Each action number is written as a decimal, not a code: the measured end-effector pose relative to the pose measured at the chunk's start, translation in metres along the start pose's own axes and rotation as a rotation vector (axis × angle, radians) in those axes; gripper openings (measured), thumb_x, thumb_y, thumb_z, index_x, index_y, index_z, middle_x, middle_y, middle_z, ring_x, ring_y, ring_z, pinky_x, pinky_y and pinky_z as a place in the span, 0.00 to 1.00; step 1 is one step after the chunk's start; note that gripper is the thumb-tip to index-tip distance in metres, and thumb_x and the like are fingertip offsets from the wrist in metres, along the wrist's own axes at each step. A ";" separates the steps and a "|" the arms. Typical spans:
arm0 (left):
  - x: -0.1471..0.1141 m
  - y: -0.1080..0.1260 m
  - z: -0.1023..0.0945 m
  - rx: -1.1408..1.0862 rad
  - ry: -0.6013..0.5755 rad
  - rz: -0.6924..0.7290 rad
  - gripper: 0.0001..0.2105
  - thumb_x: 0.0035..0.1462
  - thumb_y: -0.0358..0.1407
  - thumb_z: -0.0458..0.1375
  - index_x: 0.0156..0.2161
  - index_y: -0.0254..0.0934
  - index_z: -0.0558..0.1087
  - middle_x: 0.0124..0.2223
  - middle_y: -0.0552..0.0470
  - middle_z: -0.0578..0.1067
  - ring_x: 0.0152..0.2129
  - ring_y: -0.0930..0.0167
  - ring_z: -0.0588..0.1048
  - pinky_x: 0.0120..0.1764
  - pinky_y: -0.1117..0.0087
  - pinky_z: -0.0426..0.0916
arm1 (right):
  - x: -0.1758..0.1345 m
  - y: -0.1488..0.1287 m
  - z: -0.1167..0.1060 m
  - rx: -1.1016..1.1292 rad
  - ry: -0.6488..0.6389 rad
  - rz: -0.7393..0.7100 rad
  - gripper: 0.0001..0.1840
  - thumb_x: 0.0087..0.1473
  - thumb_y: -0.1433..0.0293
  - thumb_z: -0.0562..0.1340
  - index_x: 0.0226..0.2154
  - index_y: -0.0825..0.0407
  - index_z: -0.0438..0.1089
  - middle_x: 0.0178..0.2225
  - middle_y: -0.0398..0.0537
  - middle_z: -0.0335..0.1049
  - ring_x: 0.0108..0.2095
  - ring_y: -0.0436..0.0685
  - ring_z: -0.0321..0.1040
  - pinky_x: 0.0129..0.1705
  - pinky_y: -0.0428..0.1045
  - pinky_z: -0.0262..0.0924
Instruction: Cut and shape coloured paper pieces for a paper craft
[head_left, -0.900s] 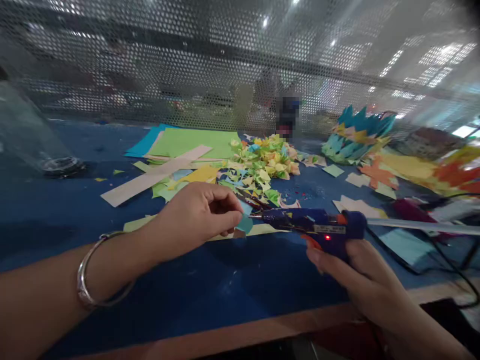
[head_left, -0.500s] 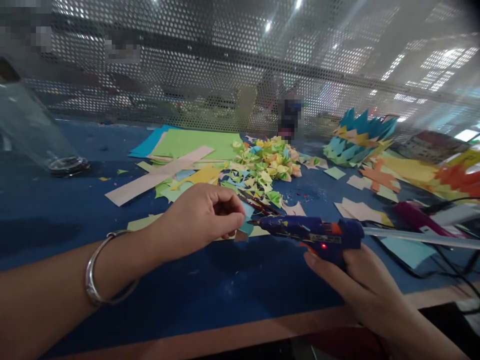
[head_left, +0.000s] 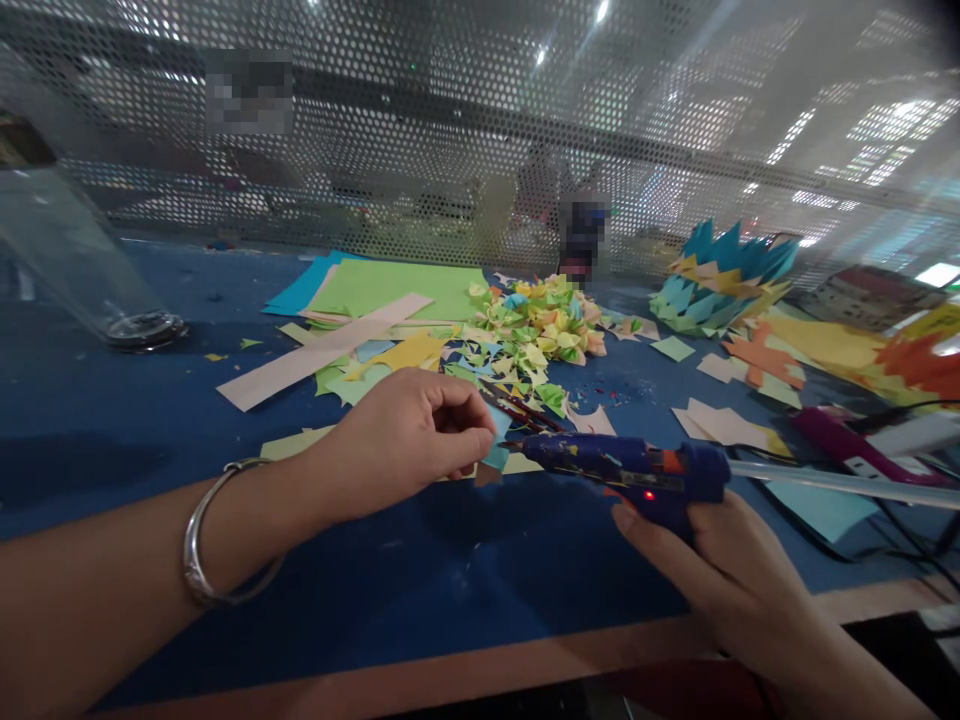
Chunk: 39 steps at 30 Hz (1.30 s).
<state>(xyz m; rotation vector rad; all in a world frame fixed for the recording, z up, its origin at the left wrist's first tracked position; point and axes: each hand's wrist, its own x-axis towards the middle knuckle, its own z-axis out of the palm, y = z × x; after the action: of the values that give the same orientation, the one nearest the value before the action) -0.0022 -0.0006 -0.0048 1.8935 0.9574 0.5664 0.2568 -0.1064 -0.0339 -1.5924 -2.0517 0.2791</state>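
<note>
Blue glue gun [head_left: 600, 460] held level above the blue table [head_left: 337, 600], red light on, nozzle pointing at the left hand. Right hand [head_left: 720, 560] wrapped round its handle. Left hand [head_left: 416, 435]: thumb and forefinger pressed together just beside the nozzle; cannot tell whether they pinch anything. Light-blue paper [head_left: 497, 456] shows just past those fingertips. Beyond: heap of crumpled paper bits [head_left: 555, 320], green sheets [head_left: 409, 285] to its left; spiky paper crown [head_left: 724, 280] farther right.
</note>
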 end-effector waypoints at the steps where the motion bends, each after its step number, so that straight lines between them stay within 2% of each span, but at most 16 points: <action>1: 0.000 0.000 0.000 -0.001 -0.001 -0.003 0.06 0.58 0.34 0.58 0.32 0.39 0.76 0.26 0.53 0.78 0.24 0.70 0.77 0.28 0.72 0.70 | 0.000 0.000 0.000 -0.003 0.003 0.004 0.21 0.64 0.60 0.56 0.22 0.49 0.67 0.19 0.43 0.64 0.21 0.52 0.60 0.24 0.47 0.55; 5: 0.000 0.001 -0.001 -0.018 -0.009 -0.010 0.05 0.57 0.34 0.58 0.32 0.39 0.76 0.26 0.53 0.77 0.25 0.70 0.77 0.28 0.73 0.69 | -0.001 0.001 0.001 -0.001 0.012 0.023 0.22 0.64 0.61 0.55 0.20 0.49 0.62 0.18 0.42 0.61 0.20 0.52 0.59 0.23 0.48 0.54; 10: -0.001 0.005 -0.001 -0.043 -0.018 -0.009 0.05 0.57 0.33 0.59 0.31 0.38 0.77 0.25 0.54 0.76 0.23 0.73 0.74 0.28 0.74 0.68 | -0.003 0.004 0.001 0.036 0.019 0.030 0.24 0.64 0.59 0.55 0.18 0.49 0.58 0.23 0.46 0.68 0.27 0.56 0.67 0.26 0.48 0.56; 13: 0.000 0.006 0.000 -0.083 -0.023 -0.026 0.05 0.57 0.34 0.59 0.31 0.38 0.77 0.26 0.53 0.76 0.23 0.74 0.73 0.28 0.74 0.69 | -0.005 0.011 0.000 0.053 0.037 0.067 0.24 0.64 0.58 0.56 0.19 0.49 0.58 0.25 0.46 0.70 0.28 0.55 0.66 0.27 0.49 0.55; 17: 0.001 0.006 0.001 -0.185 0.000 -0.082 0.04 0.56 0.35 0.62 0.31 0.37 0.77 0.27 0.53 0.76 0.24 0.74 0.74 0.31 0.73 0.71 | 0.002 0.032 -0.010 0.111 0.055 0.231 0.26 0.60 0.53 0.59 0.17 0.50 0.62 0.17 0.42 0.60 0.20 0.52 0.57 0.22 0.48 0.50; 19: 0.002 0.004 0.001 -0.271 0.026 -0.110 0.04 0.54 0.35 0.63 0.31 0.37 0.78 0.27 0.53 0.76 0.25 0.74 0.74 0.33 0.73 0.71 | 0.012 0.045 -0.021 0.176 0.041 0.310 0.27 0.57 0.50 0.61 0.17 0.51 0.64 0.19 0.44 0.64 0.22 0.52 0.61 0.23 0.47 0.53; 21: 0.003 0.003 0.001 -0.371 0.057 -0.143 0.03 0.53 0.34 0.65 0.31 0.36 0.79 0.28 0.52 0.76 0.26 0.74 0.75 0.34 0.73 0.72 | 0.025 0.057 -0.032 0.296 -0.038 0.416 0.26 0.56 0.50 0.62 0.17 0.51 0.65 0.17 0.43 0.61 0.19 0.50 0.58 0.20 0.47 0.50; 23: 0.004 0.002 0.001 -0.457 0.095 -0.184 0.04 0.52 0.35 0.66 0.31 0.37 0.79 0.31 0.51 0.78 0.28 0.74 0.76 0.36 0.73 0.72 | 0.039 0.067 -0.041 0.466 -0.024 0.547 0.23 0.57 0.53 0.63 0.20 0.51 0.65 0.18 0.42 0.64 0.18 0.49 0.57 0.20 0.45 0.51; 25: 0.005 0.001 0.001 -0.520 0.130 -0.224 0.04 0.51 0.36 0.68 0.31 0.37 0.80 0.33 0.50 0.80 0.30 0.73 0.77 0.39 0.72 0.73 | 0.052 0.077 -0.044 0.600 0.008 0.606 0.19 0.54 0.56 0.66 0.23 0.51 0.65 0.19 0.41 0.63 0.19 0.48 0.58 0.19 0.45 0.52; 28: 0.007 0.001 0.000 -0.600 0.173 -0.232 0.04 0.50 0.35 0.69 0.29 0.36 0.80 0.35 0.49 0.81 0.33 0.72 0.78 0.44 0.71 0.74 | 0.068 0.095 -0.042 0.603 0.049 0.667 0.19 0.51 0.55 0.68 0.23 0.51 0.65 0.22 0.43 0.63 0.20 0.50 0.61 0.18 0.45 0.54; 30: 0.008 0.000 -0.001 -0.635 0.191 -0.217 0.04 0.50 0.35 0.69 0.29 0.37 0.80 0.36 0.49 0.80 0.34 0.72 0.79 0.45 0.71 0.74 | 0.074 0.105 -0.041 0.499 0.062 0.688 0.20 0.50 0.53 0.68 0.25 0.52 0.66 0.24 0.46 0.65 0.22 0.52 0.64 0.20 0.46 0.56; 33: 0.009 -0.002 -0.001 -0.661 0.183 -0.206 0.04 0.51 0.36 0.68 0.31 0.37 0.81 0.38 0.50 0.80 0.35 0.71 0.79 0.46 0.71 0.74 | 0.075 0.104 -0.046 0.026 0.058 0.634 0.24 0.53 0.48 0.64 0.26 0.53 0.71 0.25 0.50 0.68 0.23 0.55 0.65 0.22 0.48 0.52; 35: 0.009 -0.002 -0.001 -0.683 0.181 -0.211 0.04 0.51 0.35 0.68 0.31 0.37 0.81 0.37 0.51 0.80 0.34 0.72 0.79 0.45 0.71 0.74 | 0.071 0.088 -0.049 -0.357 0.156 0.485 0.24 0.54 0.47 0.63 0.28 0.52 0.74 0.27 0.52 0.70 0.26 0.57 0.64 0.24 0.49 0.48; 36: 0.009 -0.002 0.000 -0.695 0.185 -0.212 0.04 0.51 0.35 0.68 0.31 0.37 0.80 0.36 0.51 0.79 0.34 0.73 0.79 0.45 0.72 0.74 | 0.069 0.075 -0.049 -0.436 0.221 0.409 0.23 0.56 0.47 0.61 0.31 0.50 0.75 0.29 0.52 0.72 0.28 0.58 0.65 0.26 0.50 0.48; 37: 0.010 -0.001 0.000 -0.706 0.193 -0.212 0.03 0.51 0.34 0.68 0.30 0.36 0.80 0.36 0.52 0.79 0.33 0.73 0.78 0.46 0.72 0.74 | 0.067 0.060 -0.047 -0.415 0.213 0.305 0.23 0.59 0.48 0.59 0.35 0.50 0.76 0.30 0.51 0.72 0.29 0.58 0.66 0.27 0.50 0.50; 39: 0.010 0.000 0.002 -0.720 0.205 -0.201 0.04 0.52 0.34 0.68 0.29 0.36 0.79 0.36 0.52 0.79 0.33 0.74 0.78 0.46 0.73 0.73 | 0.064 0.028 -0.037 -0.217 0.121 0.120 0.21 0.60 0.51 0.60 0.34 0.50 0.75 0.28 0.48 0.72 0.26 0.54 0.65 0.28 0.48 0.53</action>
<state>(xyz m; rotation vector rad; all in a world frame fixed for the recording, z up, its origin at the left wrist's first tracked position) 0.0047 0.0064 -0.0059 1.1025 0.8987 0.8571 0.2886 -0.0432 0.0018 -1.8178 -1.9509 0.0007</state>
